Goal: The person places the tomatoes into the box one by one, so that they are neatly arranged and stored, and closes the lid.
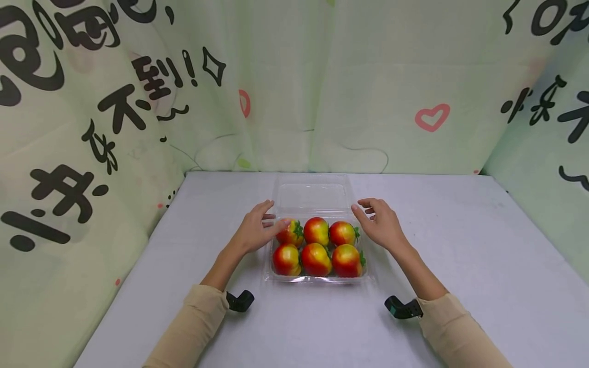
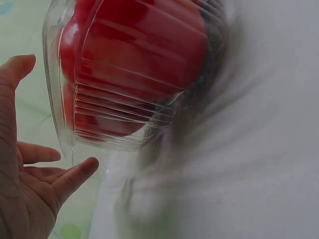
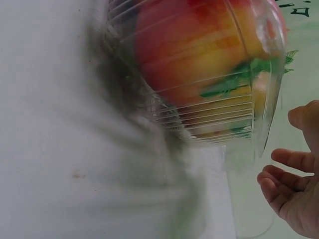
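A clear plastic clamshell box (image 1: 317, 280) stands with its lid (image 1: 315, 197) laid open toward the back. Inside sit two rows of red-and-yellow fruits (image 1: 316, 259), some with green leaves showing. My left hand (image 1: 255, 230) is at the box's back left corner, fingers loosely spread and holding nothing; its thumb overlaps the back left fruit in the head view. On the opposite side, my right hand (image 1: 379, 222) hovers by the back right corner, fingers relaxed, palm toward the box. Both wrist views show ribbed box walls, with the left hand (image 2: 37, 184) and right hand (image 3: 299, 174) beside the rim.
The box rests on a table with a white cover (image 1: 437, 230). A pale green curtain (image 1: 285, 102) with black lettering and red hearts hangs behind and along both sides. A black wrist camera (image 1: 240, 301) sticks out from the left sleeve, another camera (image 1: 402, 308) from the right.
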Demonstrator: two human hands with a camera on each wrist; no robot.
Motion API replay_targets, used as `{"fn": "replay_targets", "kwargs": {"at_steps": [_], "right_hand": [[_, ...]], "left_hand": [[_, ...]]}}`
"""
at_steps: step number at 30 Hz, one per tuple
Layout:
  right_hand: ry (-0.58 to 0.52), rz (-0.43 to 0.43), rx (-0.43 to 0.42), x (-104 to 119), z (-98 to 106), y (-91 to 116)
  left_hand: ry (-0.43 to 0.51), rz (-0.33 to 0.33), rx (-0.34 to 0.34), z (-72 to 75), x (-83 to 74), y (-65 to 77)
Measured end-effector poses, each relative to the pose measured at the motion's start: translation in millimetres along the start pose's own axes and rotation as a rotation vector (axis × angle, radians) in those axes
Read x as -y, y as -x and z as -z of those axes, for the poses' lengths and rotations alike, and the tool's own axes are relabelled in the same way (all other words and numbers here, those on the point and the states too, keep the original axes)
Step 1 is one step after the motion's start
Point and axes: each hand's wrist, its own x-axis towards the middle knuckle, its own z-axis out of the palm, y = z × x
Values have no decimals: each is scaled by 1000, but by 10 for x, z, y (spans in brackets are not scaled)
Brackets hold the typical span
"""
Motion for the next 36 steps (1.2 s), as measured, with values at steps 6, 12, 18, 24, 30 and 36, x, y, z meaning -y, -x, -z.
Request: {"fn": "replay_targets", "kwargs": {"at_steps": [6,12,18,24,30,36], "right_hand": [[-19,-42,46,-10,1,-81],[-17,-56,78,-54,-8,-161],[-4,-57,94,-94,-3,-261],[2,-75,112,-101,-20,-359],[10,-66,107,-104,-40,-416],[47,-38,122,-111,-47,-450]], "left_hand": [[2,55,4,10,14,-101],[28,39,1,41,28,-200],[123,-30,-33,58,84,-292],[134,-47,-54,68,123,-357],[89,-65,-40,73,121,-426],[60,-44,-26,53,131,-509]]}}
